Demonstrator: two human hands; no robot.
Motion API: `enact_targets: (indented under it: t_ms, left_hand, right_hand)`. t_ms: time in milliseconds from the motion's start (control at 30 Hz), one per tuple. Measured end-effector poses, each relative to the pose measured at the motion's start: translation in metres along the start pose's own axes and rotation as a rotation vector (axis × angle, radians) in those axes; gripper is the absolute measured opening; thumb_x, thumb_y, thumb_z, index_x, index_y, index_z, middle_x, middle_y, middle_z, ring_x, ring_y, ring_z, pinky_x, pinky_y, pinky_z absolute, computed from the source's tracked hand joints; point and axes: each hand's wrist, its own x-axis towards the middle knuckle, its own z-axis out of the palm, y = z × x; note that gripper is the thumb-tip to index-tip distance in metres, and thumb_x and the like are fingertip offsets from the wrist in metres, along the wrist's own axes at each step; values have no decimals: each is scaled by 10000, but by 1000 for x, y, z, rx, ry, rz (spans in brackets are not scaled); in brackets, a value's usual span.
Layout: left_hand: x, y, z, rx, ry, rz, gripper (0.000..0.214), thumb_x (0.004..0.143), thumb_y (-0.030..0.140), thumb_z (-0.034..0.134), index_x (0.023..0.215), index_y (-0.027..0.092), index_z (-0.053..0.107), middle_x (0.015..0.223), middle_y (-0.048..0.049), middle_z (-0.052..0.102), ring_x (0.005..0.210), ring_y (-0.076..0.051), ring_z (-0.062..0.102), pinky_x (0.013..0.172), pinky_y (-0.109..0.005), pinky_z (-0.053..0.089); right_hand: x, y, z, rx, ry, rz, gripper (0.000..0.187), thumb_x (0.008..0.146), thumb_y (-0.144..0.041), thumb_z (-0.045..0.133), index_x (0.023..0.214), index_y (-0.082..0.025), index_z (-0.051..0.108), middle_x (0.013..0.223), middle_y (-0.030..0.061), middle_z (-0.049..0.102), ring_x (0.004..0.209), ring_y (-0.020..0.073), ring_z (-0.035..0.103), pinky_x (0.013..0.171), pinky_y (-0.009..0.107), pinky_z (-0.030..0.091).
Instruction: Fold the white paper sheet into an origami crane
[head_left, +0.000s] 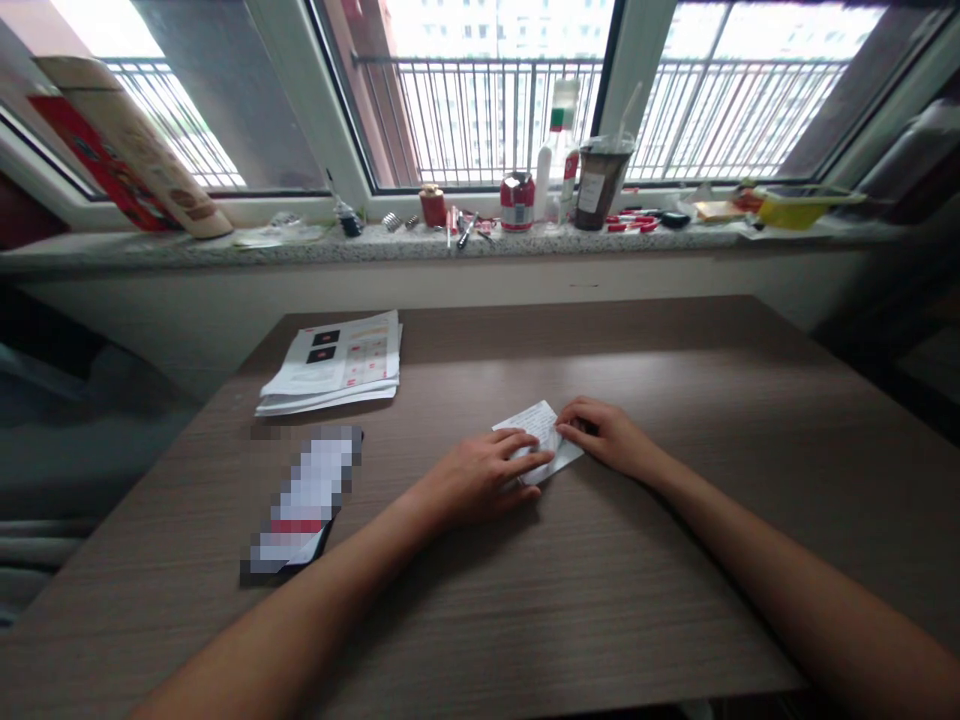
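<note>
A small folded white paper [536, 424] with faint writing lies flat near the middle of the brown wooden table [675, 560]. My left hand [480, 478] rests on its near left part, fingers stretched flat and pressing it down. My right hand [609, 434] touches its right edge with fingers curled together, pinching or pressing the fold. Part of the paper is hidden under both hands.
A stack of printed sheets [337, 372] lies at the table's far left. A blurred-out dark flat object [304, 505] sits left of my left arm. The stone window sill [225, 250] carries a red can [517, 201], a drink cup [600, 180], bottles, small tools and a yellow container [795, 208].
</note>
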Motion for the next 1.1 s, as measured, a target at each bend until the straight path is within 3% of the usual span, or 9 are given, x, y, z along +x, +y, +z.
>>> enact_targets:
  t_ms: [333,1100]
  left_hand:
    - [2,5,5,31,24,21,471,1025,420,565,1445,209,548,1427,-130,607,1308,-284,589,1098,-449,513]
    - [2,8,5,34,18,31,432,1033,430,543,1394,198,595,1416,-134,615,1307,-288,591,1070,-441,534]
  right_hand:
    - [4,-8,12,-82,95,70,200,977,-303,598,823,-189,654,789,18,584,694,160,539,650,285,422]
    - [6,-5,22,-207,123,57,116,965,-207,599,850,-202,588,868,38,595,777,188,582,722,310,439]
